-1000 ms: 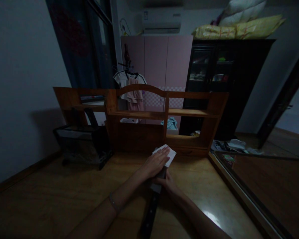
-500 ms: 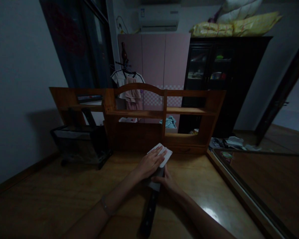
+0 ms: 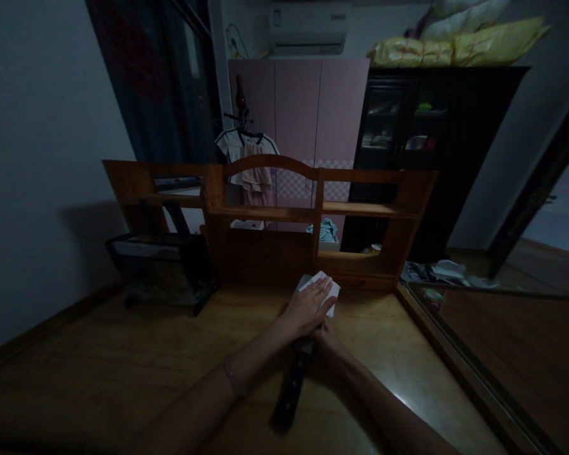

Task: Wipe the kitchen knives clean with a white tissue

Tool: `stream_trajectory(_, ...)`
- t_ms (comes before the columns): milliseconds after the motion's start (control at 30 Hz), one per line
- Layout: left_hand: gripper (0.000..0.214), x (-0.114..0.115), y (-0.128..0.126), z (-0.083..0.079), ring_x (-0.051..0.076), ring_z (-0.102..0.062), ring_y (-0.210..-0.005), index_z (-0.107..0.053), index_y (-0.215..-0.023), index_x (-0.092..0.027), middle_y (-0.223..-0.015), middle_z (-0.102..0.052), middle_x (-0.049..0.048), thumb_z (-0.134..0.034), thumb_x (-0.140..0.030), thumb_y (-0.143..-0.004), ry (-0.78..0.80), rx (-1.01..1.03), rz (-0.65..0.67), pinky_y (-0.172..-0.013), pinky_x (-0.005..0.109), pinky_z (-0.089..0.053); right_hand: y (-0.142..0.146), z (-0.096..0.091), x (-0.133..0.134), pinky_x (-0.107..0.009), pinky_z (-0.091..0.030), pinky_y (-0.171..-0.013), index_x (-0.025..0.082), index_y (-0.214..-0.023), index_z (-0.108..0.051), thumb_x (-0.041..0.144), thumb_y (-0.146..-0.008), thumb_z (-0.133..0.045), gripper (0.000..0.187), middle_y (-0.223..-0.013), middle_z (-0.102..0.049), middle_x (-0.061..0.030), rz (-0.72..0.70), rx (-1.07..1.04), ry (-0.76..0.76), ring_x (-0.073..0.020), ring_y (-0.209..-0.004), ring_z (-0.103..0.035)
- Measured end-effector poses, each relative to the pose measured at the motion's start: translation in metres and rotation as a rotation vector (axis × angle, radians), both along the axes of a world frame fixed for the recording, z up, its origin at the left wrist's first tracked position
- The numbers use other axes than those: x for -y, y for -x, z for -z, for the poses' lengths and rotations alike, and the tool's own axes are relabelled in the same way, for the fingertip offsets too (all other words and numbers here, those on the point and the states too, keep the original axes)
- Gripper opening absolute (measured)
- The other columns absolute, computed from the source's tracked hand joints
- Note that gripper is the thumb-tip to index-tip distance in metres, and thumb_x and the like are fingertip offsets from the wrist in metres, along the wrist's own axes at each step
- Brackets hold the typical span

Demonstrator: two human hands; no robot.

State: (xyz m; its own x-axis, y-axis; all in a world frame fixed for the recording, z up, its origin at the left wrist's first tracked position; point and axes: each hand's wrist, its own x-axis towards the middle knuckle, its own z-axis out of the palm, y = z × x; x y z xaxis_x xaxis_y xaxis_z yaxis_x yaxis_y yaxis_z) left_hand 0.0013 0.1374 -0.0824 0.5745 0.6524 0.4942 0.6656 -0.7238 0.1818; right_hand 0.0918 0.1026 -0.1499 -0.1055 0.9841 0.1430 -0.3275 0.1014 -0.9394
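Observation:
A kitchen knife (image 3: 291,390) with a black riveted handle points away from me, low over the wooden table. Its blade is mostly covered by my hands and a white tissue; a grey bit of it shows past the tissue. My left hand (image 3: 308,306) lies over the white tissue (image 3: 332,294), fingers extended and close together, pressing it on the blade. From the right, my right hand (image 3: 329,341) grips the blade near the handle, its fingers partly hidden under my left hand.
At left on the table (image 3: 184,366) stands a knife block (image 3: 164,265) with dark handles sticking up. A wooden shelf unit (image 3: 265,215) spans the back. A raised ledge (image 3: 436,341) borders the right side. Behind are a pink wardrobe (image 3: 296,107) and a dark cabinet (image 3: 455,145).
My left hand has slid a little forward and right with the tissue, now covering more of the blade and part of my right hand. The view has shifted slightly.

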Motion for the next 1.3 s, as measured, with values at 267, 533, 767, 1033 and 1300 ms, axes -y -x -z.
stream_trajectory(267, 0.056, -0.009, -0.004, -0.002, 0.014, -0.024, -0.14, -0.036, -0.143, -0.013, -0.149, -0.035, 0.0072, -0.015, -0.041, -0.1, 0.023, 0.003, 0.02, -0.116, 0.031, -0.021, 0.001, -0.005, 0.005, -0.038, -0.048, -0.084, 0.021, -0.103, -0.059, 0.014, -0.053, -0.067, 0.051, -0.101, -0.066, -0.0036, -0.012, -0.037, 0.012, -0.0279, -0.099, -0.059)
stream_trajectory(533, 0.053, -0.013, 0.02, -0.004, 0.014, -0.023, -0.14, -0.037, -0.143, -0.018, -0.149, -0.034, 0.0043, -0.017, -0.042, -0.1, -0.006, 0.037, -0.055, -0.117, 0.034, -0.021, 0.002, -0.016, 0.017, -0.033, -0.051, -0.071, 0.021, -0.122, -0.046, 0.014, -0.06, -0.071, 0.067, -0.098, -0.066, -0.0037, -0.12, -0.058, 0.04, -0.0236, -0.083, -0.063)
stream_trajectory(767, 0.054, -0.015, 0.041, 0.008, 0.014, -0.017, -0.142, -0.031, -0.146, -0.02, -0.153, -0.026, 0.0026, -0.019, -0.043, -0.099, 0.041, 0.092, -0.101, -0.117, 0.035, -0.018, 0.003, -0.02, 0.018, -0.035, -0.051, -0.074, 0.027, -0.138, -0.03, 0.009, -0.06, -0.072, 0.09, -0.106, -0.065, -0.0037, -0.192, -0.132, 0.04, -0.0229, -0.087, -0.063)
stream_trajectory(1033, 0.057, -0.018, 0.053, -0.005, 0.013, -0.015, -0.142, -0.026, -0.148, -0.021, -0.154, -0.019, 0.0004, -0.016, -0.048, -0.099, 0.142, 0.244, -0.192, -0.117, 0.034, -0.017, 0.002, -0.028, 0.023, -0.036, -0.051, -0.077, 0.027, -0.134, -0.039, 0.008, -0.059, -0.069, 0.083, -0.104, -0.066, -0.0031, -0.2, -0.162, 0.022, -0.0249, -0.093, -0.063)
stream_trajectory(1300, 0.053, 0.018, 0.025, -0.027, 0.014, -0.019, -0.141, -0.029, -0.147, -0.023, -0.152, -0.026, 0.0009, -0.019, -0.044, -0.099, 0.025, 0.115, -0.008, -0.117, 0.036, -0.019, 0.003, -0.005, 0.01, -0.041, -0.052, -0.075, 0.021, -0.114, -0.058, 0.017, -0.059, -0.071, 0.056, -0.096, -0.068, -0.0062, -0.168, -0.084, -0.013, -0.0272, -0.086, -0.065)
